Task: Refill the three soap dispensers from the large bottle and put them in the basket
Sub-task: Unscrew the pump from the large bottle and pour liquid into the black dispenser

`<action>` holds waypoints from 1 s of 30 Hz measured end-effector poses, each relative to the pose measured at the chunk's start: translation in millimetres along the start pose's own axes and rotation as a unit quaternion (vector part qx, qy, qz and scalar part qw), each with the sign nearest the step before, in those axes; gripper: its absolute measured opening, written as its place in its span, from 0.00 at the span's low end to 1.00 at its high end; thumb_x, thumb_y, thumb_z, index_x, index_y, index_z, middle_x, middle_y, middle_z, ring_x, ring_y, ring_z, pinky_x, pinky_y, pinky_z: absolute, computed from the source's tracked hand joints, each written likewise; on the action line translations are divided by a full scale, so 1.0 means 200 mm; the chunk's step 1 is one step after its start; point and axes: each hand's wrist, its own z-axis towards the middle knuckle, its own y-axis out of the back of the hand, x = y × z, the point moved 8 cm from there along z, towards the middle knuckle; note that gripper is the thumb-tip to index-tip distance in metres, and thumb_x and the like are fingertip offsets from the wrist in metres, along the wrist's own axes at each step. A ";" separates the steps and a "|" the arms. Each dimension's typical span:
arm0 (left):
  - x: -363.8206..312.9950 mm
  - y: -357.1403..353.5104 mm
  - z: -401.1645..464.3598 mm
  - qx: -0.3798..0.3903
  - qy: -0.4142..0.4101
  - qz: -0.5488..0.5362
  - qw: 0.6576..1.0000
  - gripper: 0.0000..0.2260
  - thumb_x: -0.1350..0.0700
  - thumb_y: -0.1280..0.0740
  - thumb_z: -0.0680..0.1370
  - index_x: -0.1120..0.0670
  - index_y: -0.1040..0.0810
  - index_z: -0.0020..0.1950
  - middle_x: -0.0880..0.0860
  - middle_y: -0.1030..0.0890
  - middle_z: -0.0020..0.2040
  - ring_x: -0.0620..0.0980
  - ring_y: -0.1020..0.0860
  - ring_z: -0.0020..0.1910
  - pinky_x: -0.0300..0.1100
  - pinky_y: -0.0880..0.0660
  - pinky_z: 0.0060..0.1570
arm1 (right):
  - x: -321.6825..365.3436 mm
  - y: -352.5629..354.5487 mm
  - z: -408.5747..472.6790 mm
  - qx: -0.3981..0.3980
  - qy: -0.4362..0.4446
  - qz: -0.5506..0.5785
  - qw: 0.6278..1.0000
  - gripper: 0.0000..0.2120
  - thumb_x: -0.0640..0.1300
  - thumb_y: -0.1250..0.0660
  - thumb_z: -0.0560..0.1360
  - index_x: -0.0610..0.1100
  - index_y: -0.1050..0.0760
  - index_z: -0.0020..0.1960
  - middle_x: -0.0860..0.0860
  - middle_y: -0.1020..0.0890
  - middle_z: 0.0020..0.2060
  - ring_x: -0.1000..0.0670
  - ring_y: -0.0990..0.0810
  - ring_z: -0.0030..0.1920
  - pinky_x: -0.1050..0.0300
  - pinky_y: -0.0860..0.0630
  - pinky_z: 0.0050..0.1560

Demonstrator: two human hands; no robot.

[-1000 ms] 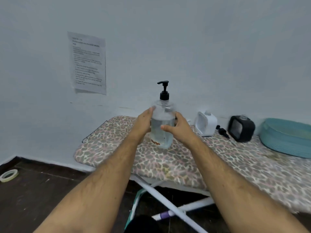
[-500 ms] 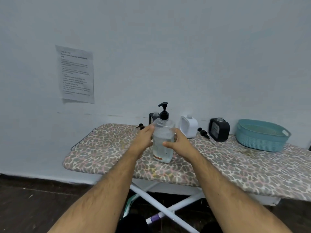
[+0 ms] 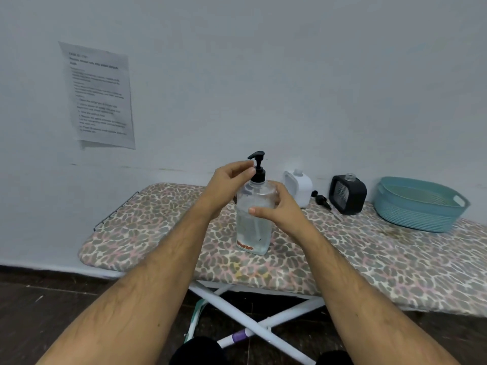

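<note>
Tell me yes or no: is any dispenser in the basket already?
No, the teal basket holds nothing visible; the white dispenser and black dispenser stand beside it.

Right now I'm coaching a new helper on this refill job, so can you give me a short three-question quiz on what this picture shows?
1. True or false: the black pump is already off the large clear plastic bottle.
2. Which hand holds the bottle's body: (a) the left hand or (b) the right hand?
3. Fill in: the teal plastic basket holds ____ dispensers.

Key
1. False: the black pump sits on the neck, with the left hand's fingers at its collar.
2. b.
3. No: the white square dispenser and the black square dispenser stand uncapped on the leopard-print ironing board.
</note>
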 end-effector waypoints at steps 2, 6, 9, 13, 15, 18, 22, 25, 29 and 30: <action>-0.03 -0.04 0.03 0.043 -0.006 0.011 0.999 0.12 0.57 0.33 0.80 0.55 0.21 0.63 0.50 0.18 0.60 0.44 0.21 0.60 0.40 0.25 0.61 | -0.01 -0.01 0.01 -0.008 -0.002 -0.003 1.000 0.41 0.55 0.17 0.60 0.55 0.33 0.68 0.53 0.23 0.64 0.53 0.22 0.63 0.48 0.22 0.62; -0.04 -0.10 0.05 0.104 -0.006 0.017 0.994 0.11 0.60 0.36 0.82 0.56 0.23 0.64 0.50 0.18 0.61 0.40 0.21 0.60 0.35 0.26 0.62 | -0.05 -0.04 0.00 -0.024 0.012 -0.004 1.000 0.37 0.45 0.17 0.64 0.58 0.35 0.64 0.52 0.25 0.64 0.54 0.23 0.63 0.55 0.22 0.60; -0.03 -0.10 0.05 0.103 -0.012 0.014 0.995 0.12 0.60 0.36 0.82 0.59 0.24 0.65 0.52 0.17 0.59 0.41 0.20 0.56 0.34 0.25 0.58 | -0.06 -0.05 0.00 -0.043 0.017 -0.016 0.999 0.39 0.46 0.17 0.63 0.57 0.36 0.66 0.57 0.24 0.60 0.56 0.23 0.61 0.58 0.22 0.58; -0.01 -0.11 0.04 0.071 -0.030 0.010 0.997 0.09 0.62 0.36 0.81 0.58 0.23 0.61 0.52 0.16 0.52 0.41 0.18 0.53 0.33 0.25 0.54 | -0.06 -0.05 -0.02 -0.099 0.010 -0.042 0.994 0.37 0.48 0.19 0.64 0.54 0.36 0.67 0.62 0.25 0.53 0.61 0.23 0.54 0.64 0.24 0.49; -0.01 -0.12 0.03 0.055 -0.036 0.010 0.998 0.09 0.62 0.36 0.81 0.58 0.23 0.61 0.51 0.17 0.51 0.39 0.18 0.51 0.32 0.25 0.52 | -0.07 -0.05 -0.03 -0.126 0.009 -0.056 0.990 0.36 0.50 0.20 0.64 0.52 0.35 0.66 0.59 0.22 0.52 0.59 0.20 0.52 0.60 0.22 0.48; -0.02 -0.11 0.02 0.025 -0.039 0.008 0.999 0.09 0.63 0.34 0.80 0.59 0.22 0.60 0.54 0.17 0.51 0.41 0.18 0.51 0.33 0.24 0.52 | -0.08 -0.06 -0.03 -0.139 0.004 -0.060 0.988 0.36 0.51 0.21 0.63 0.51 0.35 0.65 0.57 0.20 0.52 0.56 0.19 0.51 0.54 0.19 0.51; -0.01 -0.07 0.01 -0.070 -0.044 0.040 0.996 0.10 0.59 0.25 0.73 0.54 0.18 0.53 0.51 0.14 0.48 0.42 0.17 0.49 0.41 0.21 0.55 | -0.07 -0.07 -0.05 -0.159 -0.002 -0.082 0.984 0.35 0.55 0.22 0.63 0.52 0.35 0.63 0.56 0.20 0.52 0.54 0.19 0.50 0.50 0.19 0.50; -0.03 -0.06 -0.01 -0.131 -0.036 0.080 0.988 0.14 0.53 0.20 0.68 0.51 0.21 0.48 0.45 0.16 0.44 0.39 0.18 0.43 0.39 0.21 0.48 | -0.07 -0.08 -0.06 -0.163 0.001 -0.086 0.983 0.34 0.58 0.22 0.63 0.53 0.36 0.61 0.56 0.20 0.51 0.54 0.19 0.50 0.47 0.19 0.49; -0.03 -0.09 0.01 -0.104 -0.002 0.073 0.992 0.19 0.51 0.20 0.67 0.52 0.24 0.51 0.47 0.17 0.45 0.46 0.18 0.46 0.48 0.19 0.48 | -0.08 -0.08 -0.06 -0.155 0.000 -0.085 0.984 0.32 0.55 0.22 0.63 0.53 0.36 0.59 0.57 0.21 0.48 0.54 0.20 0.48 0.46 0.19 0.48; -0.03 -0.10 0.02 -0.076 0.003 0.054 0.996 0.18 0.52 0.21 0.69 0.51 0.23 0.54 0.48 0.16 0.48 0.46 0.17 0.48 0.49 0.19 0.51 | -0.08 -0.07 -0.06 -0.153 -0.001 -0.083 0.985 0.31 0.55 0.22 0.63 0.53 0.36 0.59 0.56 0.21 0.48 0.54 0.20 0.48 0.46 0.19 0.49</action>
